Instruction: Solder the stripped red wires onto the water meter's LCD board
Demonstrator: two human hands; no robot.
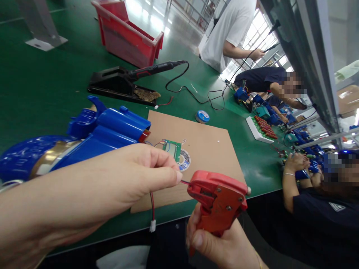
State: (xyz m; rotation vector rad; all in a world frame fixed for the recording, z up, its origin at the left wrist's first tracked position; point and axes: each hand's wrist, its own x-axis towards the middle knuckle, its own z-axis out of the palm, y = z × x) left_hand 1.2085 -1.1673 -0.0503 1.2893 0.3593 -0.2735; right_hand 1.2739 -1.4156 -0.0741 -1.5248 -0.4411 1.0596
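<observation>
Between its thumb and fingers, my left hand [151, 168] pinches a thin red-and-black wire lead [153, 205], whose white connector [152, 225] hangs past the table edge. The lead's other end reaches the jaws of a red wire stripper [218, 198]. My right hand [215, 239] is wrapped round the stripper's handles. Just behind my left fingers lie a green circuit board [172, 148] and a round board [184, 160] on a cardboard sheet [207, 149]. To the left rests a shiny blue plastic housing [112, 130] with wires running out toward the board.
A soldering iron [153, 70] sits in its black stand [106, 84], its cord trailing right. Beyond are a red bin [126, 41], a small blue-lidded tin [202, 116] and a loose wire lead [165, 103]. Co-workers and a white tray [256, 130] are on the right.
</observation>
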